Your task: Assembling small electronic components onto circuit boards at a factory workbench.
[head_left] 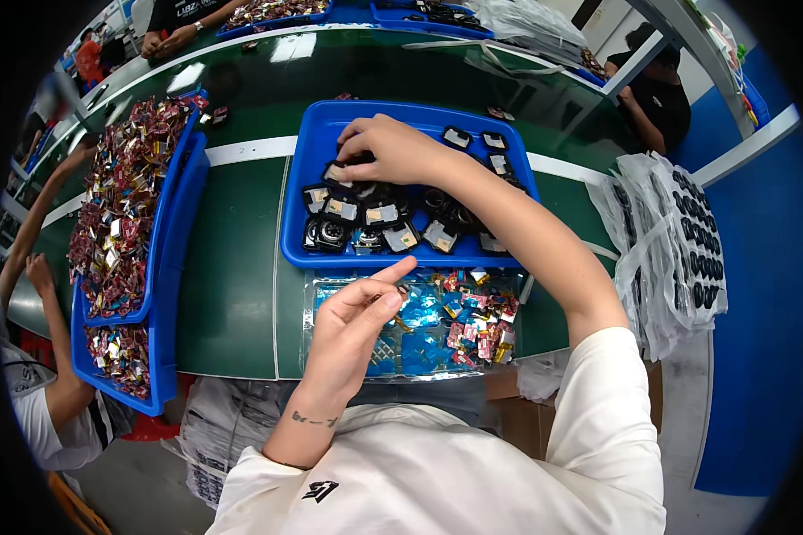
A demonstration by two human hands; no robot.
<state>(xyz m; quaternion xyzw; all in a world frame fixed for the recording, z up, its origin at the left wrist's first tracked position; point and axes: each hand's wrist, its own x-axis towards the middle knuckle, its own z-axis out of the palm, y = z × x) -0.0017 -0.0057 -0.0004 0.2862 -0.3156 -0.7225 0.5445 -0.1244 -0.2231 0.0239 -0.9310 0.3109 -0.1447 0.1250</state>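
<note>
My right hand [393, 150] reaches into a blue tray [305, 152] and pinches a small black-and-silver part among several similar parts [366, 221] lying in it. My left hand [352, 330] hovers over a shiny foil sheet [310, 294] at the table's near edge, its fingers loosely curled and the forefinger stretched toward the tray; whether it holds a small piece cannot be told. On the foil lie several small blue, red and gold pieces [473, 325].
Two stacked blue trays [171, 223] full of red and gold pieces sit at the left. Another person's arms [40, 294] work beside them. Plastic bags of dark parts [687, 241] hang at the right. More people and trays are across the green table [232, 294].
</note>
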